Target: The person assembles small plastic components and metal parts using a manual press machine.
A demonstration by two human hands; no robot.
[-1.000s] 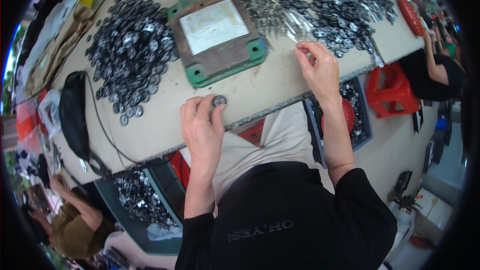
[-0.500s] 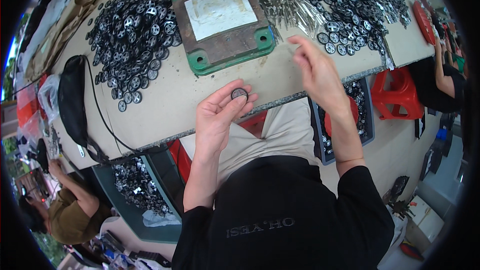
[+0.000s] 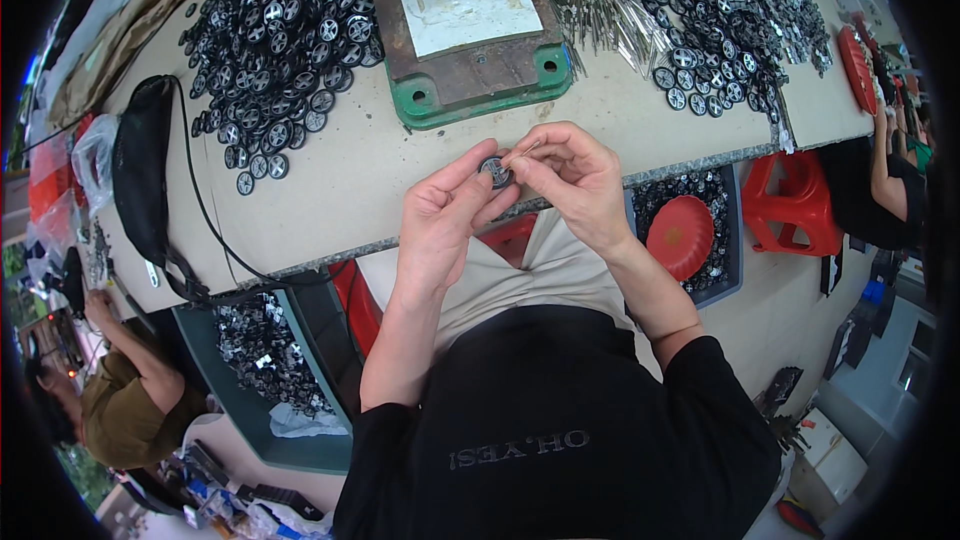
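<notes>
My left hand [image 3: 440, 210] holds a small black toy wheel [image 3: 490, 168] with a silvery hub between thumb and fingers, just off the table's near edge. Against that wheel, my right hand [image 3: 580, 185] pinches a thin metal pin [image 3: 531, 148], its thumb and index finger pressed together. Whether the pin's end sits inside the hub is hidden by the fingertips. Beyond both hands, a green metal base [image 3: 420, 100] with a pale plate [image 3: 468, 8] stands on the table. A heap of similar wheels [image 3: 285, 40] lies to its left, loose pins [image 3: 590, 15] to its right.
More wheels [image 3: 695, 75] lie at the far right. Below the table edge are a green bin [image 3: 268, 440] of small parts and a grey bin [image 3: 738, 260] with a red dish [image 3: 682, 238]. A black bag [image 3: 145, 180] with a cord lies left; a red stool [image 3: 800, 202] stands right. People work on both sides.
My right hand has come in from the right, bringing a pin to the wheel in my left hand. The view has shifted slightly, and the red dish now shows fully.
</notes>
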